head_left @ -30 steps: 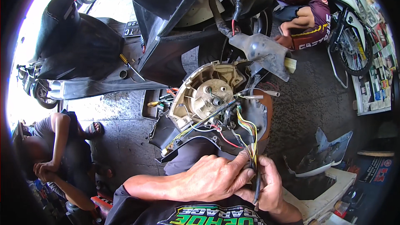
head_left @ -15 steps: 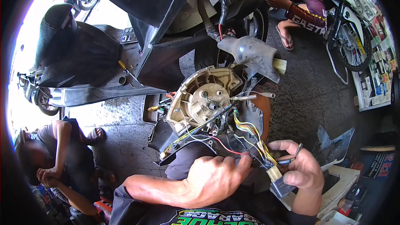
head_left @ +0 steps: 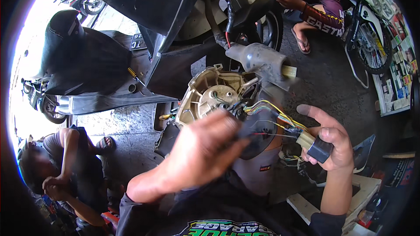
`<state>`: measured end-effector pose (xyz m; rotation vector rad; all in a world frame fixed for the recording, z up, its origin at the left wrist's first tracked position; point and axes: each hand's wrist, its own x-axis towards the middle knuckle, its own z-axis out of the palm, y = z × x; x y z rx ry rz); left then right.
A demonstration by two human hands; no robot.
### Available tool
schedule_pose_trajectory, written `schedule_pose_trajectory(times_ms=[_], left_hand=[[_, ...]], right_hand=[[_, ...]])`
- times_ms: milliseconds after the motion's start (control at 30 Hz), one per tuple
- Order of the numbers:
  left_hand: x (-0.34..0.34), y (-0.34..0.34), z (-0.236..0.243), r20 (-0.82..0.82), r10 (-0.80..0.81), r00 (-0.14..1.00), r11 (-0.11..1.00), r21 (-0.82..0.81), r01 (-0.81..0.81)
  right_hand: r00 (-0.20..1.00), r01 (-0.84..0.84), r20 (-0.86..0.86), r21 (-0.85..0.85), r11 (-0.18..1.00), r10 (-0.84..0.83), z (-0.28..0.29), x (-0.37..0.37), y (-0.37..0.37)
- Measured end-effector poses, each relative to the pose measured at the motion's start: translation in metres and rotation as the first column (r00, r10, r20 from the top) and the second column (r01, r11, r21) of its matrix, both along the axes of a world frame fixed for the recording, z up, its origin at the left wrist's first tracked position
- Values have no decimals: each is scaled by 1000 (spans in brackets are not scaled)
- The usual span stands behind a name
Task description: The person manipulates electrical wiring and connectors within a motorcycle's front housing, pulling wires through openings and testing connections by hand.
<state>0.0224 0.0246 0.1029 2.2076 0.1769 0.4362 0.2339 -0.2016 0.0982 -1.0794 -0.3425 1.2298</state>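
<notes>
My left hand (head_left: 205, 148), blurred by motion and curled, is over the cream plastic lamp housing (head_left: 218, 94) and its dark surround; whether it holds anything is unclear. At the right, my right hand (head_left: 334, 157) grips a cream wire connector (head_left: 305, 140) joined to a small black box (head_left: 318, 150), its index finger raised. Yellow and other coloured wires (head_left: 273, 109) run from the housing to the connector. A grimy grey cover (head_left: 258, 57) lies just beyond, against the scooter's front.
A black scooter body (head_left: 148, 0) and floorboard carrying a screwdriver (head_left: 135, 74) fill the upper left. One person (head_left: 57, 166) crouches lower left, another (head_left: 315, 0) upper right. A parked motorbike (head_left: 367, 39), parts display (head_left: 393, 91) and pale frame (head_left: 358, 192) stand on the right.
My left hand has swung up over the housing. My right hand has moved right and up with the connector and box. The other person's hands at upper right rose from near the cover.
</notes>
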Motion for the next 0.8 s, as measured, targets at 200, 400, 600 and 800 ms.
schedule_pose_trajectory(times_ms=[200, 400, 600, 800], left_hand=[[-22, 11, -9, 10, 156, 988, 914, -381, -141], [-35, 14, -15, -65, 110, 992, 897, -424, -127], [-40, 6, -3, -87, 163, 983, 965, -192, -177], [-62, -25, -21, -108, 202, 973, 974, -83, -212]], right_hand=[[999, 6, -43, -29, 1000, -7, -10, -10, -1], [989, 4, 147, -153, 988, 19, -11, -15, -7], [881, -210, 373, -244, 947, 292, -6, -6, -7], [141, 71, 900, -425, 902, 413, 22, -40, 17]])
